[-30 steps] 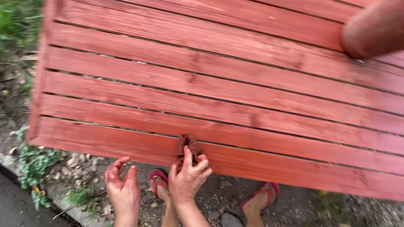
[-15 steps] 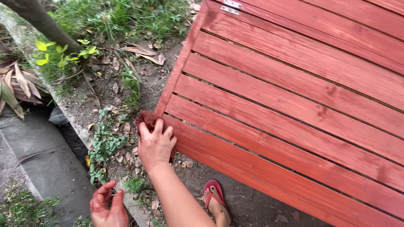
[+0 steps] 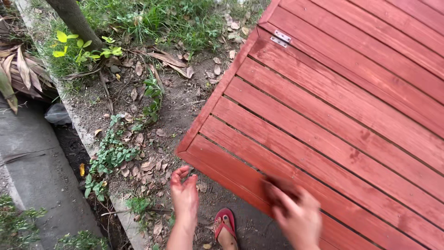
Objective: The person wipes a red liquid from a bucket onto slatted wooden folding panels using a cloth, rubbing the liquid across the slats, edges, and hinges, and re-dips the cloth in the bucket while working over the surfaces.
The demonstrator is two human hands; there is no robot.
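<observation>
A large red-stained panel of wooden slats (image 3: 351,106) lies flat over the ground and fills the right side of the view. My right hand (image 3: 298,217), blurred by motion, presses a dark red cloth pad (image 3: 277,187) onto the nearest slats by the front edge. My left hand (image 3: 185,196) hovers over the dirt just off the panel's near corner. Its fingers are apart and stained red, and it holds nothing. My foot in a red sandal (image 3: 224,227) stands between the two hands.
A small metal hinge (image 3: 280,38) sits on the panel's far left edge. Bare dirt with dry leaves and small green weeds (image 3: 111,153) lies left of the panel. A concrete gutter (image 3: 32,162) runs along the far left, past a tree trunk (image 3: 74,18).
My right hand has slid the cloth pad from the panel's left corner to the right along the near slats. My left hand has risen closer to the corner.
</observation>
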